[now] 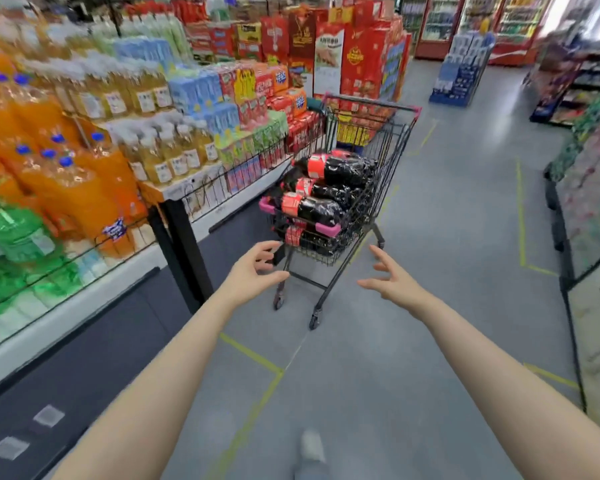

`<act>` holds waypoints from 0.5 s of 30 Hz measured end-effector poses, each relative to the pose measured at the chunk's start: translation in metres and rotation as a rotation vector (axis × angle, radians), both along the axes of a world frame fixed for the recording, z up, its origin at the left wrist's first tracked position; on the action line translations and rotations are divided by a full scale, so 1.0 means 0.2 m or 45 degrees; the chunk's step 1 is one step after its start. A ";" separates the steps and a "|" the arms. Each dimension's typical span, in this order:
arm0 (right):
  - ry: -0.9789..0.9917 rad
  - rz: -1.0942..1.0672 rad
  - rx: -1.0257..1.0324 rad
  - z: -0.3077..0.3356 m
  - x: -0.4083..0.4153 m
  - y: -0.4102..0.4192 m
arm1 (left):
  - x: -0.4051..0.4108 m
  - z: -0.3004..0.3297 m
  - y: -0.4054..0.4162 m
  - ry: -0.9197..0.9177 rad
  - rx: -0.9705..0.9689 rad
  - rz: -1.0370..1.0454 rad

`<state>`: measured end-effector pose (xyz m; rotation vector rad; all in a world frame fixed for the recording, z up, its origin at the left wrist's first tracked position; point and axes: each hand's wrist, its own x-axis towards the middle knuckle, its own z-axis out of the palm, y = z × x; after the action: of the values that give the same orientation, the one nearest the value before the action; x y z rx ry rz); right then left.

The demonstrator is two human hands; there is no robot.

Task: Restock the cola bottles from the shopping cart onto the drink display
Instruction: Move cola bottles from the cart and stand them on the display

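A black wire shopping cart with pink trim stands in the aisle ahead of me, beside the drink display. Several dark cola bottles with red labels lie on their sides in its basket. My left hand reaches toward the cart's near end with fingers spread and slightly bent, holding nothing. My right hand is stretched out to the right of the cart's base, fingers spread, also empty. Neither hand touches the cart.
The display on the left carries orange soda bottles, yellow drinks and green bottles behind wire rails. Red boxed goods are stacked beyond the cart. Shelving lines the right side; grey floor with yellow tape lines lies between.
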<state>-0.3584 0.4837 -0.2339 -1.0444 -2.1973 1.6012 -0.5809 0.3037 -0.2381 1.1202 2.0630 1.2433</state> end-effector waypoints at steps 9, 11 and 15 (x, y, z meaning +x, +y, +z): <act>0.016 -0.025 -0.012 -0.06 -0.77 0.81 | -0.83 -0.04 0.84 -0.029 0.010 0.009; 0.011 -0.056 -0.012 -0.06 -0.91 0.96 | -1.00 -0.03 0.98 -0.029 -0.016 0.002; -0.035 -0.088 -0.039 -0.12 -1.13 1.20 | -1.31 -0.10 1.22 -0.029 -0.068 -0.010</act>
<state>-0.5848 0.7237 -0.2577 -1.1444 -2.1363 1.6047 -0.8432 0.5469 -0.2577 1.0839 2.0606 1.1850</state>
